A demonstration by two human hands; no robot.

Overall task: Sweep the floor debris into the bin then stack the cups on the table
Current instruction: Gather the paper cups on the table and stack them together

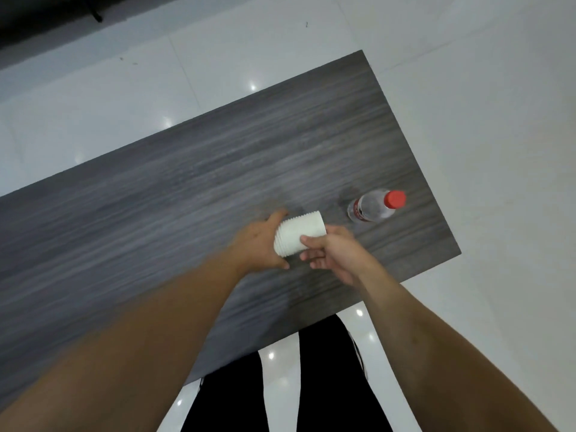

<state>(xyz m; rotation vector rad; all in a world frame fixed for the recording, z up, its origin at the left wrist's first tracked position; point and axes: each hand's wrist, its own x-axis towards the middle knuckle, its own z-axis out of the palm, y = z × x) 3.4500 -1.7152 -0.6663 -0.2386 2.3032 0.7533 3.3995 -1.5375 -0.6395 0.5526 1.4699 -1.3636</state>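
At the left, the grey wood-grain table (156, 188) runs out of the picture at its left edge. Over it, the left hand (260, 244) holds the stack of white paper cups (297, 233) at the end where the many rims lie close together; the thumb is curled below the stack and the other fingers go behind it, where they are hidden. The stack lies tilted on its side, in the hands, above the table top. I cannot tell if it touches the table. The number of cups is hard to count, because the rims are blurred. The cups carry no writing that I can see.

The right hand (332, 252) grasps the other end of the same stack, the thumb on the side wall and the fingers bent under it.

To the right, near the table's right edge, a clear plastic bottle (372, 207) with a red cap stands on the table, apart from the cups. It has a red label, but the words are too small and blurred to read.

Below the table edge, dark trousers (327, 385) show over the glossy white floor (498, 120).
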